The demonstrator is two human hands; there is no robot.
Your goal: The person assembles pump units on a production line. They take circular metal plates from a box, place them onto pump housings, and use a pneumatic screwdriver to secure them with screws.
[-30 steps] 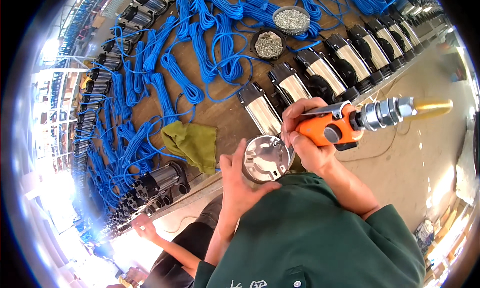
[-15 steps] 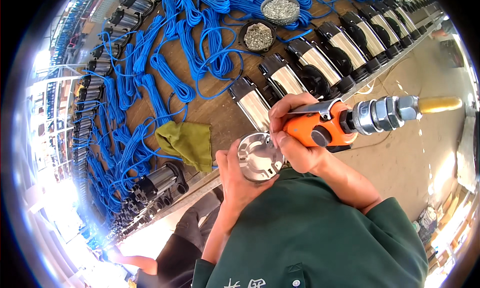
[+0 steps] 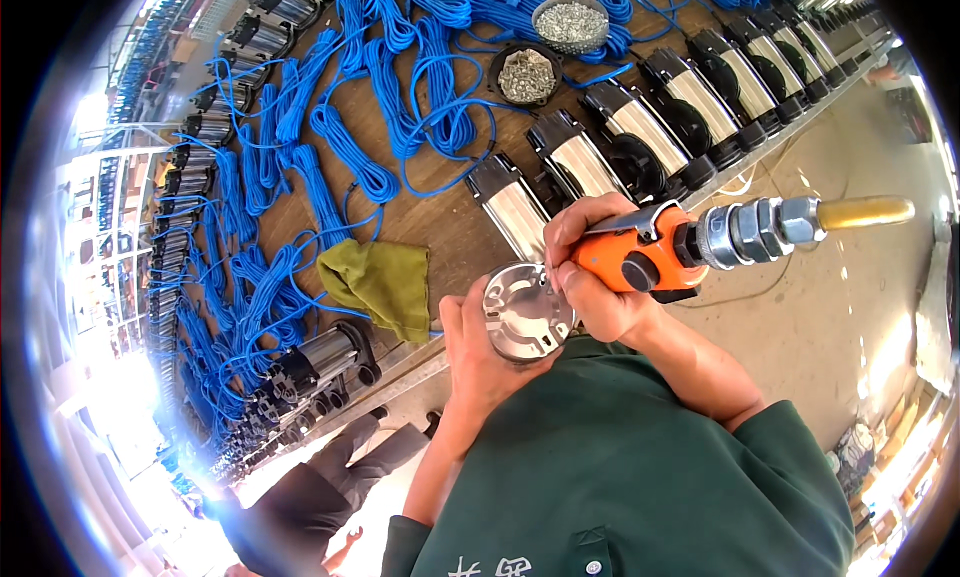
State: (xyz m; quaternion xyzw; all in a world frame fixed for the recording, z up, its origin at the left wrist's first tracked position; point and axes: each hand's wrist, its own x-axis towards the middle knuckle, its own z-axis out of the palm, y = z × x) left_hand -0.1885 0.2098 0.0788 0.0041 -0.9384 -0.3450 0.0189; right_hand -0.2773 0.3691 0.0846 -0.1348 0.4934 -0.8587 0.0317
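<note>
Near the bench edge, my left hand (image 3: 478, 357) is wrapped round a round silver metal pump part (image 3: 520, 317), its recessed face turned up. My right hand (image 3: 600, 302) holds an orange air screwdriver (image 3: 625, 257) lying across the palm, with its metal hose coupling and yellow hose end pointing right. The thumb and fingertips of that hand are pinched at the upper right rim of the metal part. Whether a small screw sits between them is too small to tell. A silver and black pump (image 3: 512, 212) lies on the bench just beyond my hands.
More silver and black pumps (image 3: 640, 127) line the bench's right edge. Two bowls of small metal pieces, one grey (image 3: 570, 24) and one black (image 3: 526, 75), stand behind. Blue cable coils (image 3: 350, 152), an olive cloth (image 3: 380, 287) and a co-worker (image 3: 290, 512) are to the left.
The co-worker at the lower left has moved away from the bench, showing more of the legs. My hands keep nearly the same hold, and the view has shifted slightly.
</note>
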